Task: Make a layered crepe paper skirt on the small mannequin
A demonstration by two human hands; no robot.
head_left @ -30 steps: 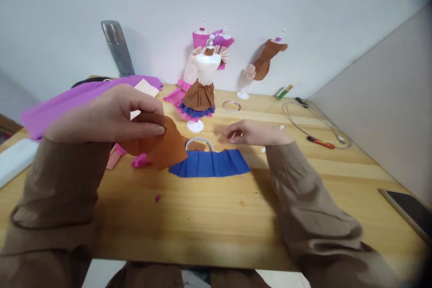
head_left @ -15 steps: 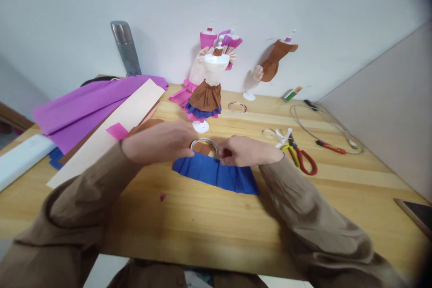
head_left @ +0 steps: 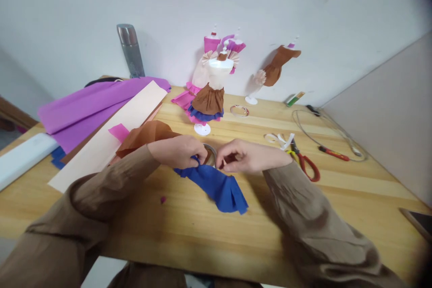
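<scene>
My left hand (head_left: 178, 150) is closed on the upper edge of a pleated blue paper piece (head_left: 219, 186), which is bunched and lifted off the wooden table (head_left: 202, 234). My right hand (head_left: 248, 156) is curled beside it, fingertips pinched near the tape roll (head_left: 209, 153) that lies between both hands; what it pinches is hidden. A brown paper piece (head_left: 145, 135) lies just behind my left wrist.
Purple (head_left: 87, 103), cream (head_left: 111, 135) and pink paper sheets lie at the left. Small dress forms in paper dresses (head_left: 211, 90) (head_left: 273, 69) stand by the wall near a metal bottle (head_left: 131, 51). Red-handled scissors (head_left: 305, 164), a wire loop (head_left: 324, 130) and a phone (head_left: 418, 222) lie at the right.
The brown piece left my left hand and now lies on the table. Both hands came together at the tape roll, and the flat blue pleated piece got gathered and lifted.
</scene>
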